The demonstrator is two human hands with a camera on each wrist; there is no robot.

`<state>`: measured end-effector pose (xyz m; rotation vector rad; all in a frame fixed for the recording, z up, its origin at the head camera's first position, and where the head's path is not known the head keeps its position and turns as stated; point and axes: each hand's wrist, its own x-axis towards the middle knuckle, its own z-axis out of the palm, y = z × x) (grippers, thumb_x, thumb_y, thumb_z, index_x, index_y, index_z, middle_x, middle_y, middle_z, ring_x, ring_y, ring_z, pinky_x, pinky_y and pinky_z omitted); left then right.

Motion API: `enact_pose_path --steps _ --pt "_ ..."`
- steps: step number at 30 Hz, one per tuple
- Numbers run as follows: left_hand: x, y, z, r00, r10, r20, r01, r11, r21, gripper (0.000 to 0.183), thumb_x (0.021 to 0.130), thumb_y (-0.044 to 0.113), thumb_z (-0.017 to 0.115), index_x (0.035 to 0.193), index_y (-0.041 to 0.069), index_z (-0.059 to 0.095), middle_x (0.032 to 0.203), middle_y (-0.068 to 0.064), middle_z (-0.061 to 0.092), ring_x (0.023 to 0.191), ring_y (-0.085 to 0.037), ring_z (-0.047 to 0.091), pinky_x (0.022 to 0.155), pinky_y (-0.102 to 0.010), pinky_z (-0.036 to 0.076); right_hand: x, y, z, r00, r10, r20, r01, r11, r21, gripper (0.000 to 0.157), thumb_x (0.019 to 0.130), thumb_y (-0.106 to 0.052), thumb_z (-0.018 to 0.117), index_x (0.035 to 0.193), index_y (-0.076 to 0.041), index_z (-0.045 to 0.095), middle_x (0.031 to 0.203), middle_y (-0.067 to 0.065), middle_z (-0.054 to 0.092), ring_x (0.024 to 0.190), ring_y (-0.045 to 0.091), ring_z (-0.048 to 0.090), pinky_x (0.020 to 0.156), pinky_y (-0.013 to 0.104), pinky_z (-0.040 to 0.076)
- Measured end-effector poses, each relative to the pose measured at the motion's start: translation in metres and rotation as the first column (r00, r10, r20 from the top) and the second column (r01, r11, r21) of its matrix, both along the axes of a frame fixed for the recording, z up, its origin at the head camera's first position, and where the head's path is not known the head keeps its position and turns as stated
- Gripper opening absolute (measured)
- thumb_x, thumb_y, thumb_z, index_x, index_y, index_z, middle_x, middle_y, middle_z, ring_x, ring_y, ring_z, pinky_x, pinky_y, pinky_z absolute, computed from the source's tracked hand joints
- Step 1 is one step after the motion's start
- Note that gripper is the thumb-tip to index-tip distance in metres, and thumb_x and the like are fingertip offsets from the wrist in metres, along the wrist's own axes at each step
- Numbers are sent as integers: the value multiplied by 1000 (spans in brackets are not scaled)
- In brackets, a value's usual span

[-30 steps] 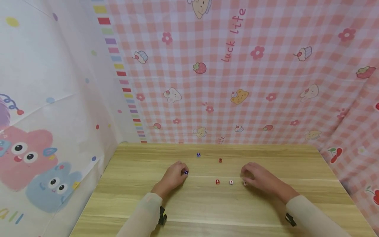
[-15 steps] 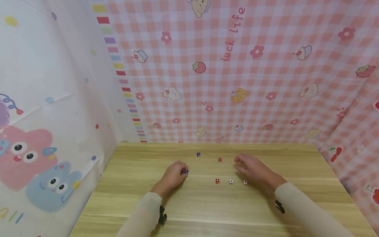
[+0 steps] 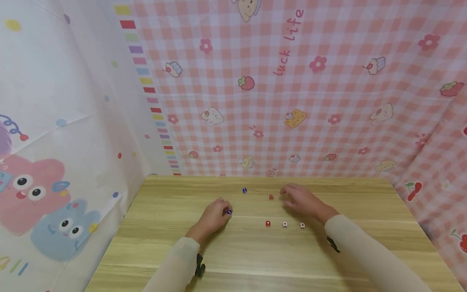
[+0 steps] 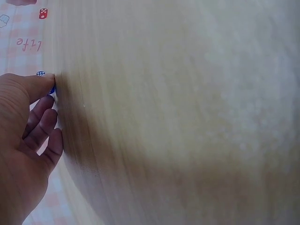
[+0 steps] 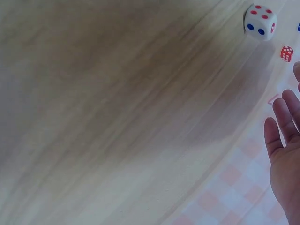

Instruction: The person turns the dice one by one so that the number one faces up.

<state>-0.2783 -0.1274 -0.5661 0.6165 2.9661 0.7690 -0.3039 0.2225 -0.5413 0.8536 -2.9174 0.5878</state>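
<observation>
My left hand pinches a blue die between thumb and fingers, low over the wooden table. In the left wrist view that blue die shows only partly past the thumb. My right hand holds nothing; its fingers are loosely bent just to the right of a red die. The right wrist view shows the fingers apart from each other, with the red die beyond them. Behind the left hand lies a second blue die.
Nearer the front, a red die, a white die and another white die form a row on the wooden table. A pink checked cloth hangs behind the table, and a white printed cloth on the left.
My right hand has left the rightmost white die and moved back and left toward the far red die, uncovering the white one. The left hand has stayed still with its blue die.
</observation>
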Motion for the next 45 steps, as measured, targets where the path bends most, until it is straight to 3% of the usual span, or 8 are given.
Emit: enact_pose_path --steps 14,22,31,45 --pt "1 0 3 1000 7 -10 -7 1000 -10 9 85 18 72 94 19 69 87 8 56 81 -8 53 75 -27 49 -16 -18 9 998 66 4 -66 997 42 33 87 -23 71 116 -11 61 118 5 64 116 26 57 100 44 47" --pt "2 0 1 1000 0 -11 0 1000 -3 9 85 17 72 94 19 69 88 9 55 81 -7 53 76 -26 49 -20 -32 9 996 46 80 -51 997 60 29 88 -23 70 115 -15 61 114 1 64 115 23 56 100 42 47" --pt "1 0 0 1000 6 -1 -6 1000 7 9 86 17 71 94 19 69 88 9 55 82 -8 54 77 -27 50 -27 -44 -1 998 65 -17 -62 986 155 14 89 -22 69 100 -18 63 93 -6 62 87 12 56 80 33 50" --pt "2 1 1 1000 5 13 -6 1000 8 8 87 18 71 94 19 68 88 8 54 80 -8 52 75 -27 49 -27 -44 -3 999 41 -21 -37 989 143 9 89 -17 68 96 -18 62 91 -6 61 84 10 55 77 31 50"
